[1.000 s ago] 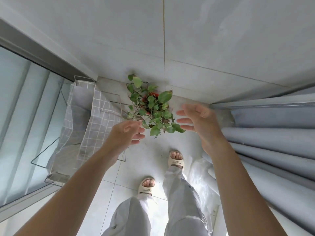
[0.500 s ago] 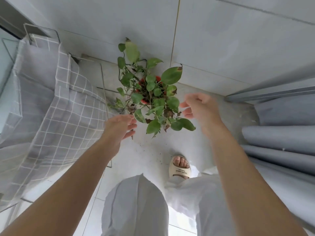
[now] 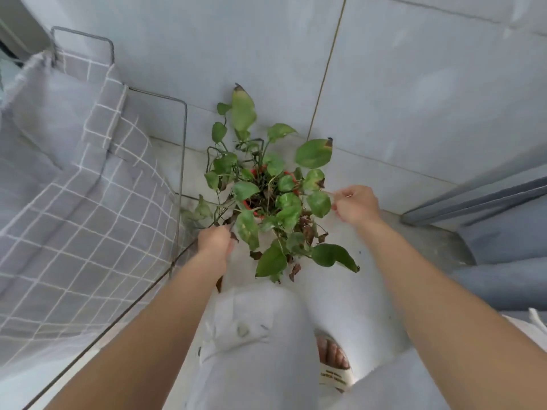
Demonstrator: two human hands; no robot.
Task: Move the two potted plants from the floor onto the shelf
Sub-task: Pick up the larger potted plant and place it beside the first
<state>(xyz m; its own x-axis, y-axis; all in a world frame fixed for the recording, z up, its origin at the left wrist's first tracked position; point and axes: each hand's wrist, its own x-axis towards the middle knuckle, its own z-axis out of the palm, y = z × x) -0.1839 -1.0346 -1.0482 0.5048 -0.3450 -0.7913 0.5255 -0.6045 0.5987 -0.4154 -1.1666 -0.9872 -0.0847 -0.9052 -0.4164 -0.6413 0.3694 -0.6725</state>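
One plant (image 3: 268, 196) in view: trailing vine, heart-shaped green leaves, some yellowed, brown-tipped or dried. Red pot (image 3: 251, 206) mostly hidden under foliage, rim showing at 9 and 2 o'clock. Stands upright on pale floor tile at the wall's foot. Longest stems trail toward 6 o'clock.
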